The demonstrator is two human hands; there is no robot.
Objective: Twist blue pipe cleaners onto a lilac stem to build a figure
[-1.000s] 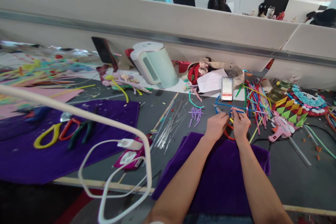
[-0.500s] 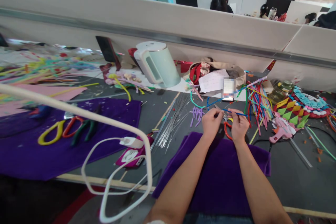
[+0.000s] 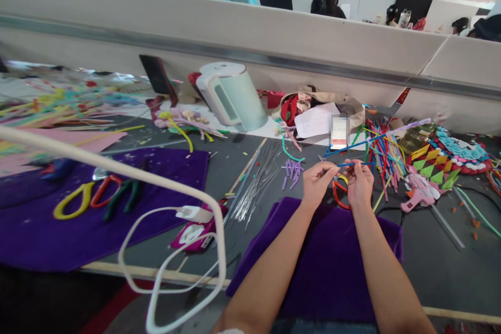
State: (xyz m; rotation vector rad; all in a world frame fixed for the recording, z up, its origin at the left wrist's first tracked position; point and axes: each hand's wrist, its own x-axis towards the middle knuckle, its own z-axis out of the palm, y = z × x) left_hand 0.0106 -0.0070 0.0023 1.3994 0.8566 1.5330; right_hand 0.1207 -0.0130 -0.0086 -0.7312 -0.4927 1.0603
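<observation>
Well, from my seat I see red cloth (image 3: 288, 110) in the bag (image 3: 327, 95); the left hand (image 3: 316, 181) and right hand (image 3: 360, 186) both pinch the blue pipe cleaner (image 3: 344, 165) near the scissors (image 3: 335, 194), its long axis running sideways, one end pointing right.

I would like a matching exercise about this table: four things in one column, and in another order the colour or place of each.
1. Kettle
2. Blue stem
3. Short purple pieces
4. Glue gun

A. At the fingertips of the left hand and the right hand
B. Pink, right of both hands
C. Pale green
D. Beside the silver wires

Right pairs: 1-C, 2-A, 3-D, 4-B.
</observation>
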